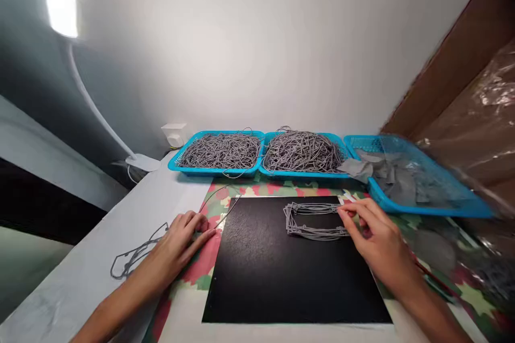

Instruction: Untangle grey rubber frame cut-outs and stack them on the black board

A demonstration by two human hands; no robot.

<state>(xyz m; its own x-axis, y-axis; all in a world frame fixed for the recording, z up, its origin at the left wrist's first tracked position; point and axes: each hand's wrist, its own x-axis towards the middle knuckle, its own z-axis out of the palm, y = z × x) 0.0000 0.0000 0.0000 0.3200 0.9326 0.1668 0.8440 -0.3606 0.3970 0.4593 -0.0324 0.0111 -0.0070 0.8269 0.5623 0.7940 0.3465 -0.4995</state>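
Observation:
A stack of thin grey rectangular frames (317, 237) lies on the upper right part of a black board (289, 278). My right hand (372, 228) pinches the right end of this stack between thumb and fingers. Left of the board, my left hand (187, 236) rests over the patterned cloth, its thumb and fingers bent round a thin grey strand (229, 210) that stretches up toward the board's top left corner. More grey frames (134, 257) lie loose on the white tabletop beside my left forearm, partly hidden by it.
Two blue baskets (217, 172) (301, 174) heaped with grey strands stand behind the board. A third blue basket (434, 210) at the right holds grey pieces and clear plastic. A white lamp (96, 110) stands at the left; brown plastic-wrapped material (475, 112) is at the right.

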